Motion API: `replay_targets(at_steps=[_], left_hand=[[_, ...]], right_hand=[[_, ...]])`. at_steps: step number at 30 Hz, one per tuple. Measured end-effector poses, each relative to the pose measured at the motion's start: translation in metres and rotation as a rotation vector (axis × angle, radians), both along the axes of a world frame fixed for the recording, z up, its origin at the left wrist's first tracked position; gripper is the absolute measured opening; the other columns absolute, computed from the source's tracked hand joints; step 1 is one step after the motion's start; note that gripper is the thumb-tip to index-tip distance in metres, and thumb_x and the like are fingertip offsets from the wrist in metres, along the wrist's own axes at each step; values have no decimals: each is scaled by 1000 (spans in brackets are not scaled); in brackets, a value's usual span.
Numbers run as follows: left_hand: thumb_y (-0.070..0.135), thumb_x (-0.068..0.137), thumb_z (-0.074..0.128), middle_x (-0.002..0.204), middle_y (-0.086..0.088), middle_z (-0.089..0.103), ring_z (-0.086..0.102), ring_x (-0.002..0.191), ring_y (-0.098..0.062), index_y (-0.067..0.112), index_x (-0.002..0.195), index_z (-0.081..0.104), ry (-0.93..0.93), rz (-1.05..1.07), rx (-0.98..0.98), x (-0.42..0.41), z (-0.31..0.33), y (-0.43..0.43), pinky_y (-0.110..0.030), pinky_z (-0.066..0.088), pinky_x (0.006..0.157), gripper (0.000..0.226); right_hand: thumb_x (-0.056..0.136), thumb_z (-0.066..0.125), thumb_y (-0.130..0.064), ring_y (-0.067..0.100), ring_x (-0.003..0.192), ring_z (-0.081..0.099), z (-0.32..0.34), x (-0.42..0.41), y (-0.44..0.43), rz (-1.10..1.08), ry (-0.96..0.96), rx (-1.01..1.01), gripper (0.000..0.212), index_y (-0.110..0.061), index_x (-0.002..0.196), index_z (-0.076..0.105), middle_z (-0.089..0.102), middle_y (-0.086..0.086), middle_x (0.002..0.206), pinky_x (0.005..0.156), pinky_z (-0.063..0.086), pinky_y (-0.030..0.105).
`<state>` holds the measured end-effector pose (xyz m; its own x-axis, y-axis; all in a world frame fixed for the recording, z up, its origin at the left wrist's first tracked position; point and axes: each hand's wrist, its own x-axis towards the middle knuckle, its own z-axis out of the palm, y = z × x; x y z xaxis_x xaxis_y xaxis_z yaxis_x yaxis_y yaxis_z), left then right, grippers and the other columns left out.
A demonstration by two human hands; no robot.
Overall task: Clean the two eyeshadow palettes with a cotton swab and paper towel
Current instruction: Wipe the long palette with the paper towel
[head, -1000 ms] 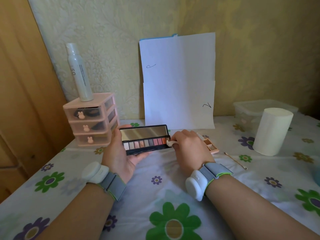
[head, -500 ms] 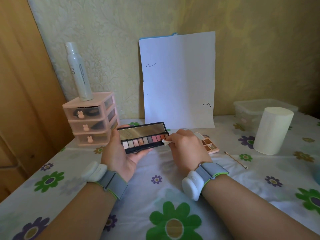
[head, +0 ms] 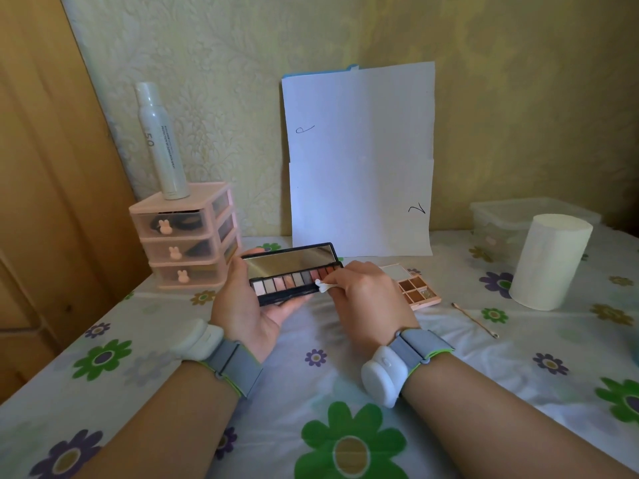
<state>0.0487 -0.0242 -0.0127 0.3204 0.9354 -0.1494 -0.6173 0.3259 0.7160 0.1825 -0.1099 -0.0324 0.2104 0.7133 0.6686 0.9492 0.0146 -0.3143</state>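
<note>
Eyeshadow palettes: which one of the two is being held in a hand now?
The long black palette with the mirror lid; the left hand holds it. The small pink palette lies on the table untouched.

1. A long black plastic eyeshadow palette (head: pixel 294 283) is held open in the left hand (head: pixel 249 305), with its mirror lid raised.
2. A small white wad (head: pixel 322 287), pinched in the right hand (head: pixel 366 299), is pressed to its right-hand pans.
3. A small pink square palette (head: pixel 418 292) is laid open on the table, just right.
4. A wooden-stemmed cotton swab (head: pixel 475 319) is laid flat beyond it.
5. A white paper towel roll (head: pixel 549 261) is stood upright toward the table's back right corner.
</note>
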Motion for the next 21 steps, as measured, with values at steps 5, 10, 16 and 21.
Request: replay_targets(at_steps=[5,10,16,21], left_hand=[[36,104,49,117,-24,73,74,96,-43,9,121,67,27,29,-2,0,1,-2,-60,62,65,36],[35,103,52,117,-28,71,72,100,-48,2,129,63,17,45,-5,0,0,-1,-65,60,71,44],[41,104,51,121,-25,71,71,101,-49,3,134,61,-4,31,-36,0,0,3,-64,60,66,49],[39,104,51,119,-23,72,72,101,-45,6,128,65,4,69,-57,1,-1,2,-61,61,63,43]], right_hand=[[80,65,-10,28,83,64,-1,-11,5,70,-28,9,19,-20,92,77,71,3,86,65,49,30],[84,63,-14,23,86,64,0,-11,2,141,3,26,17,-22,93,75,70,-2,88,70,49,28],[85,58,-15,29,88,62,-1,1,2,53,55,-8,20,-19,96,74,69,4,91,70,51,36],[84,63,-10,25,84,63,-1,-12,3,134,-27,39,17,-19,92,75,70,1,89,69,49,29]])
